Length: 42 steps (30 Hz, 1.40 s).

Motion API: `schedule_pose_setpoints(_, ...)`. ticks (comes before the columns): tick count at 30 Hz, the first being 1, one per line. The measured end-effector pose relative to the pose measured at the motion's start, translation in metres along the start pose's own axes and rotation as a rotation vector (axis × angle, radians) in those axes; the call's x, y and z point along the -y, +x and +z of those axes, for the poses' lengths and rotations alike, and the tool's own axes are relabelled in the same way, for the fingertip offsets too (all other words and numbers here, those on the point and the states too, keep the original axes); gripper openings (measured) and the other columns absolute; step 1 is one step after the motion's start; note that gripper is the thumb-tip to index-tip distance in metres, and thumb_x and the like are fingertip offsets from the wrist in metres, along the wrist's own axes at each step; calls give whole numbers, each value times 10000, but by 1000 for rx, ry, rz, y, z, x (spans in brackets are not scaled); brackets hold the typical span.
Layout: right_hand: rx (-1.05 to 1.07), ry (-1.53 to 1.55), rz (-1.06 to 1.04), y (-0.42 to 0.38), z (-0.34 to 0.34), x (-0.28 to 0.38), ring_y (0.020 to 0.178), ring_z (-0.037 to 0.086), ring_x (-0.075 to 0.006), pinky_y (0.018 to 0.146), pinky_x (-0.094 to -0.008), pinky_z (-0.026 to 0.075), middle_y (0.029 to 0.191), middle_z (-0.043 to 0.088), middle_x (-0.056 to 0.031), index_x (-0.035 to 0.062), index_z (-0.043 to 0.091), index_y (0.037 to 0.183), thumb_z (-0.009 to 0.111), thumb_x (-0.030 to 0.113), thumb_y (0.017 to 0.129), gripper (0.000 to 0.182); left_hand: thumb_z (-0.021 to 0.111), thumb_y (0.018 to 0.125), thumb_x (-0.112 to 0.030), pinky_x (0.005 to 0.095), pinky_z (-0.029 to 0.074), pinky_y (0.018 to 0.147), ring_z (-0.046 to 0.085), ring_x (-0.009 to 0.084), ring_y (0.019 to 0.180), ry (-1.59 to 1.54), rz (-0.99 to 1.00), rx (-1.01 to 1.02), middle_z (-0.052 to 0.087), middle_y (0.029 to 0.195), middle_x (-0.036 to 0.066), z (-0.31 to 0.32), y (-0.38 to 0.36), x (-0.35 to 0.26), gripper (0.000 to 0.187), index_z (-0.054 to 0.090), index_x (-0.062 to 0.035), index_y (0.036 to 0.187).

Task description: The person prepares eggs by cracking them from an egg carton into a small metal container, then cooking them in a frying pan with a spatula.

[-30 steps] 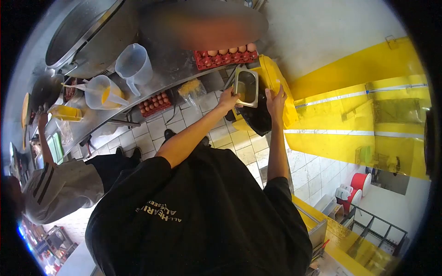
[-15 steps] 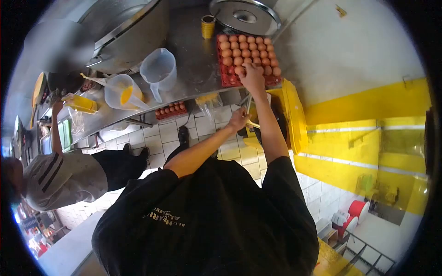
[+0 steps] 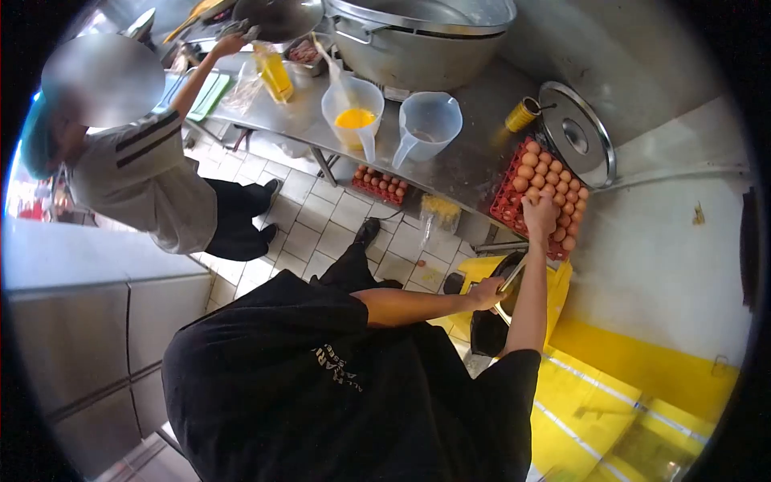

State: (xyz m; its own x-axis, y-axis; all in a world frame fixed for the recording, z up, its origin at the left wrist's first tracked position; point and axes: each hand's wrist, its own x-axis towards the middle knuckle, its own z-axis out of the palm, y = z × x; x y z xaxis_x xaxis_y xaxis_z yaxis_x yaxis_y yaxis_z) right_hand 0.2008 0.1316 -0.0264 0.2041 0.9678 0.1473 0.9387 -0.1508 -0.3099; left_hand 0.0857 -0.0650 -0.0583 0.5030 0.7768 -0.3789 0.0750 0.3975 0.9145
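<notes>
On the steel table at right is a red egg tray (image 3: pixel 503 201) holding rows of brown eggs (image 3: pixel 543 169). My right hand (image 3: pixel 540 217) reaches onto the tray, its fingers curled down around an egg that they mostly cover. Lower and to the left, my left hand (image 3: pixel 486 295) is closed on a narrow, shiny-edged thing whose kind I cannot make out. Beneath it stands a yellow bin (image 3: pixel 560 293) with a dark opening.
Two clear jugs stand on the steel table (image 3: pixel 490 104): one jug (image 3: pixel 353 119) holds yellow liquid, beside another jug (image 3: pixel 430 128). Behind are a large pot (image 3: pixel 409 60), a lid (image 3: pixel 577 132) and a yellow can (image 3: pixel 522 115). A co-worker (image 3: pixel 152 169) holds a wok (image 3: pixel 277 18) at left.
The view has swung left, so the table and tray sit further right and tilted. My right hand stays at the eggs and my left hand over the bin. The co-worker's hand now holds the wok.
</notes>
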Motion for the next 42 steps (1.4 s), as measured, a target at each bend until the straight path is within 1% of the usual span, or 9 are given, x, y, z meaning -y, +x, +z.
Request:
schedule_pose_setpoints(2,121,141,21,-7,-21,4,887,626,-313,742,-418,509,973,633,-156,-6,510,1179,652,336,814,520,584,861,-125,329,601,542,672,283,749,-19,36,-36,573,944,200,10,1,13,242,497,64,984)
schedule_pose_setpoints(4,172,776,235,-37,-83,32,851,567,-142,662,-269,476,1000,586,-76,45,583,1149,569,255,871,349,588,856,-126,326,600,533,673,280,744,-22,80,-66,577,927,196,13,-4,16,247,503,63,991)
schedule_pose_setpoints(8,179,1619,408,-70,-103,-21,962,548,-209,816,-291,427,1147,553,-49,100,560,1156,516,260,894,310,574,874,-125,296,599,547,642,210,677,-73,63,-68,518,831,120,19,-17,20,208,434,28,861)
schedule_pose_setpoints(15,-84,1954,399,-207,-158,-65,1074,509,-237,923,-306,426,1179,511,-193,-58,446,1179,439,220,918,381,587,868,-105,302,602,545,659,226,731,-118,20,-96,534,905,140,22,-43,24,183,466,32,880)
schedule_pose_setpoints(16,58,2045,196,-216,-144,-99,1080,511,-251,944,-317,429,1176,508,-192,-60,444,1172,440,204,915,368,581,873,-98,293,603,553,657,218,736,-161,15,-95,530,912,133,23,-46,29,172,469,30,889)
schedule_pose_setpoints(18,203,2110,-28,-245,-133,-128,1085,513,-266,965,-328,433,1174,506,-192,-63,442,1164,441,187,912,355,581,874,-95,292,602,554,656,214,732,-168,13,-100,527,904,129,24,-60,27,167,470,29,889)
schedule_pose_setpoints(23,-232,1915,386,-294,-151,-100,973,550,-207,742,-264,474,1080,551,-148,-21,493,1111,439,233,925,320,578,876,-94,294,583,534,651,203,707,-232,-29,-86,517,882,113,19,-89,20,162,468,25,886)
schedule_pose_setpoints(33,-168,2085,225,-319,-137,-120,901,554,-212,787,-270,459,996,556,-128,15,505,1064,488,251,925,275,567,883,-96,304,602,572,626,194,759,-311,29,-133,473,855,72,33,-104,14,177,422,-8,836)
schedule_pose_setpoints(42,-366,1668,514,-310,-111,-155,746,484,-132,708,-243,386,911,562,-33,107,540,1008,498,388,955,289,580,889,-110,312,613,553,554,152,713,-321,68,-75,410,816,35,31,-56,12,227,387,-35,795)
